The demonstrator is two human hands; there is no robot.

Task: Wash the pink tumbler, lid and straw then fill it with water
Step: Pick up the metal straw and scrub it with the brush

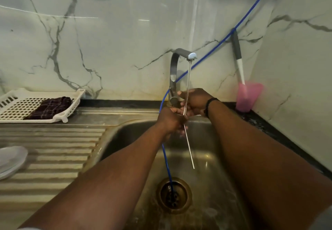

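A thin clear straw (pixel 189 148) runs steeply down over the steel sink (pixel 212 159), under the water stream falling from the tap (pixel 181 57). My left hand (pixel 171 121) grips the straw near its middle. My right hand (pixel 195 100) holds its upper part, just under the stream. A pink cup (pixel 248 97) stands on the dark counter at the back right corner with a grey-and-white brush (pixel 239 59) standing in it. The tumbler's lid is not in view.
A blue hose (pixel 219 41) comes down from the upper right, passes behind the tap and ends in the drain (pixel 173 194). On the ribbed drainboard (pixel 53 150) sit a white rack (pixel 23 105) holding a dark checked cloth (pixel 52 106), and white plates (pixel 10 159) at the left edge.
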